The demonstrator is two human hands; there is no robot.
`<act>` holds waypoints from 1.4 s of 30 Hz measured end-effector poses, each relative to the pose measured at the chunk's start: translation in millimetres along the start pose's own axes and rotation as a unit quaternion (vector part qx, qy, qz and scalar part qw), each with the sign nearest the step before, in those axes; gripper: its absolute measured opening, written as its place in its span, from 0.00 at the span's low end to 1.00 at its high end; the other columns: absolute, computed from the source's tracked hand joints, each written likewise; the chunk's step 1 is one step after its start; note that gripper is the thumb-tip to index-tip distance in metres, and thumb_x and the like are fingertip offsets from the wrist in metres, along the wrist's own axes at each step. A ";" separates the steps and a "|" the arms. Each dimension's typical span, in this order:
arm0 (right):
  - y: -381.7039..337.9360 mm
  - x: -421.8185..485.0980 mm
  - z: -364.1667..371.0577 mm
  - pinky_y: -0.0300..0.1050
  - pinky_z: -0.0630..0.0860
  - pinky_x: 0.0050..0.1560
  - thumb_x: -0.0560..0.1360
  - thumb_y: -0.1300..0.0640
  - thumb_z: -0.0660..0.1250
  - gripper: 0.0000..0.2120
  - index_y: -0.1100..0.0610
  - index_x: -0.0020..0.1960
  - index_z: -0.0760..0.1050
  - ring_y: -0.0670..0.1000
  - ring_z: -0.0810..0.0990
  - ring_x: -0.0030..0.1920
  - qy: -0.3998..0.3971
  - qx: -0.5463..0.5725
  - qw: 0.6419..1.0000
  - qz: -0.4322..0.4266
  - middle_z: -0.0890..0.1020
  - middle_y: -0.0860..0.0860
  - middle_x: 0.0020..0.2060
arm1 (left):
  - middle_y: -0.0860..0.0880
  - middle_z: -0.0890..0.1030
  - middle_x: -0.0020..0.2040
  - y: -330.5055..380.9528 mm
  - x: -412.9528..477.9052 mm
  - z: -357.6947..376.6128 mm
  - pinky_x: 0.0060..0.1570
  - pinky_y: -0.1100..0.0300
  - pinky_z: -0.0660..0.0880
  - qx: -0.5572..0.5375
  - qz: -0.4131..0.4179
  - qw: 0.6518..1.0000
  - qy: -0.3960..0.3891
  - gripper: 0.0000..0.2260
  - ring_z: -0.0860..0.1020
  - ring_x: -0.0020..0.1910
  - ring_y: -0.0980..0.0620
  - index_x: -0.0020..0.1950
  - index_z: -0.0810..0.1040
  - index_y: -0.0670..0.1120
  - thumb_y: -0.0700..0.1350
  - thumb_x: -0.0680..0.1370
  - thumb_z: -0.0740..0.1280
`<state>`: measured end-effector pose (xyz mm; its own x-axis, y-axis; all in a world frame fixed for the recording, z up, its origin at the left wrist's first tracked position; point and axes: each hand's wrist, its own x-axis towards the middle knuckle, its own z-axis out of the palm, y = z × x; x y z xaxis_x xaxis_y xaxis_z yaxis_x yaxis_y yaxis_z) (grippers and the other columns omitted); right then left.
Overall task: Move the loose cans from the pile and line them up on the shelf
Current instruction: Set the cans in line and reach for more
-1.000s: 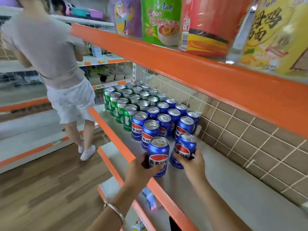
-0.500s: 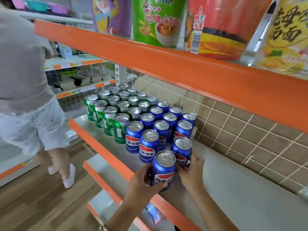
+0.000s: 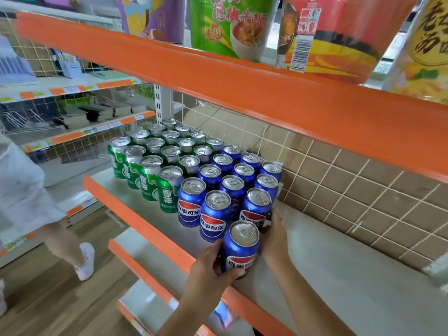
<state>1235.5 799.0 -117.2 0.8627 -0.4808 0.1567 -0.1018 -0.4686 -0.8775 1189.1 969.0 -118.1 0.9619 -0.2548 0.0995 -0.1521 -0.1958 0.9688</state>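
Orange-edged grey shelf [image 3: 339, 275] holds rowed cans [image 3: 219, 198] above wooden floor [image 3: 48, 311].

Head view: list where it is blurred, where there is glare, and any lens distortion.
Head view: sharp on the blue can in the left hand; motion blur smears the passer-by at left and softens the noodle cups up top; overhead light glints off the silver can tops; wide-angle stretch leans the cups outward near the corners.
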 end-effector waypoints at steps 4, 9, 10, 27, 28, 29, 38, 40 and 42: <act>-1.9 -11.3 -9.3 0.49 0.79 0.54 0.66 0.59 0.77 0.30 0.45 0.62 0.67 0.52 0.79 0.56 -0.015 0.057 0.998 0.004 0.75 0.45 0.60 | 0.65 0.77 0.55 4.0 8.0 2.3 0.47 0.79 0.68 -0.003 0.015 1.000 -0.017 0.28 0.74 0.53 0.75 0.61 0.71 0.57 0.37 0.68 0.76; -3.5 -25.1 -31.8 0.35 0.74 0.43 0.63 0.57 0.70 0.30 0.49 0.63 0.67 0.49 0.78 0.51 -0.068 0.085 0.994 0.014 0.72 0.50 0.63 | 0.68 0.74 0.53 8.7 19.8 6.8 0.46 0.82 0.65 0.018 0.045 0.999 -0.012 0.27 0.70 0.50 0.81 0.59 0.67 0.61 0.36 0.70 0.73; -9.2 -28.2 -36.3 0.35 0.74 0.44 0.59 0.52 0.70 0.30 0.48 0.61 0.68 0.46 0.78 0.51 -0.096 0.090 0.991 0.014 0.73 0.49 0.61 | 0.68 0.74 0.53 9.8 21.8 8.3 0.45 0.83 0.64 0.023 0.048 0.999 -0.010 0.27 0.69 0.50 0.82 0.58 0.68 0.61 0.36 0.70 0.73; -14.7 -52.6 -1.3 0.26 0.72 0.46 0.60 0.37 0.73 0.35 0.49 0.61 0.67 0.40 0.74 0.51 -0.002 -0.014 0.996 -0.091 0.71 0.38 0.53 | 0.57 0.68 0.50 -3.6 16.6 20.7 0.49 0.78 0.67 0.018 0.037 0.994 0.106 0.27 0.71 0.51 0.71 0.51 0.67 0.58 0.28 0.67 0.70; -14.8 -53.2 -0.2 0.27 0.72 0.46 0.59 0.34 0.71 0.35 0.49 0.60 0.67 0.41 0.74 0.49 0.006 -0.017 0.996 -0.089 0.70 0.38 0.52 | 0.56 0.69 0.50 -3.3 16.3 20.1 0.49 0.77 0.67 0.014 0.038 0.994 0.104 0.26 0.71 0.51 0.68 0.50 0.67 0.58 0.29 0.67 0.69; -15.2 -53.5 0.3 0.27 0.72 0.45 0.58 0.33 0.69 0.36 0.49 0.60 0.67 0.41 0.74 0.49 0.010 -0.019 0.996 -0.088 0.70 0.37 0.52 | 0.56 0.70 0.49 -4.3 14.8 19.6 0.49 0.75 0.69 0.007 0.039 0.994 0.104 0.24 0.73 0.51 0.64 0.49 0.68 0.58 0.31 0.67 0.68; -3.7 -50.6 -18.4 0.31 0.74 0.51 0.64 0.39 0.75 0.34 0.36 0.63 0.59 0.39 0.72 0.57 -0.063 -0.068 0.992 -0.082 0.65 0.31 0.57 | 0.50 0.75 0.48 -12.7 2.9 31.9 0.47 0.76 0.71 0.017 0.009 1.000 0.007 0.19 0.76 0.48 0.61 0.53 0.71 0.50 0.42 0.63 0.63; 1.9 -54.4 -30.1 0.35 0.74 0.54 0.67 0.44 0.74 0.32 0.38 0.64 0.60 0.42 0.73 0.55 -0.060 -0.083 0.994 -0.049 0.65 0.36 0.59 | 0.53 0.77 0.47 -7.3 5.1 37.5 0.47 0.73 0.73 0.025 -0.026 0.997 -0.062 0.18 0.78 0.46 0.58 0.53 0.71 0.51 0.44 0.64 0.63; 8.6 -59.9 -46.3 0.38 0.73 0.58 0.70 0.49 0.73 0.31 0.46 0.68 0.62 0.43 0.72 0.56 -0.050 -0.092 0.994 -0.010 0.63 0.41 0.62 | 0.54 0.80 0.43 -0.7 6.6 49.0 0.45 0.70 0.74 0.022 -0.043 0.990 -0.132 0.15 0.80 0.43 0.59 0.52 0.72 0.52 0.42 0.67 0.65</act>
<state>1160.0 789.4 -113.1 0.9098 -0.3977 0.1187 -0.1650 -0.6090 -0.7758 1184.4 921.1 -129.2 0.8794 -0.4732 -0.0517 -0.0875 -0.2675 0.9596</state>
